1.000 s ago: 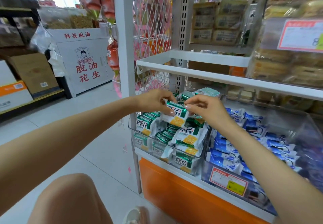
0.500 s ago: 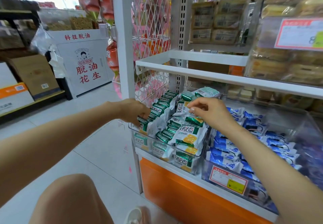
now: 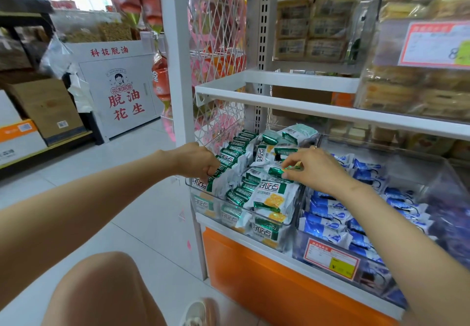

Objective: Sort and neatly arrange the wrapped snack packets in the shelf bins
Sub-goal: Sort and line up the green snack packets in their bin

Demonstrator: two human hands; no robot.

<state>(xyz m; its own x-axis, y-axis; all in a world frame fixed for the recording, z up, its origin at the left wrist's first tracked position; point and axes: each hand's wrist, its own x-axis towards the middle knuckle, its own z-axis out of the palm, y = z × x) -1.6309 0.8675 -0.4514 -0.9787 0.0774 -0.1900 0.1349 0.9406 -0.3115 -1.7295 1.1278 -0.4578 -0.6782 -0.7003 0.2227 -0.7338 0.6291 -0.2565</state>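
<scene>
The green packets are soft, flat pillows of shiny white wrap. They have green bands, a yellow cracker picture and crinkly green ends. They fill the clear bin right under your fingers. The bin is hard, see-through plastic, so more packets show behind its front wall. Some packets stand on edge in a tight row. Others lie flat or tilted on the pile.

Your left hand is at the left side of that bin. Its fingers curl down tight over the tops of the standing row and grip those packets. The thumb is hidden, so you cannot tell where it sits.

Your right hand is over the middle of the pile. Its thumb and first fingertips are almost shut. They pinch the crinkly green end of the top packet. The other fingers are loosely bent behind.

Just to the right of your right fingers is a second clear bin. It is full of blue packets, shiny and puffy too. A red and yellow price label is stuck on its front. Below both hands is a smooth orange panel. Above your fingers runs a flat white metal shelf. Behind your left fingers is a white wire mesh with diamond holes.
</scene>
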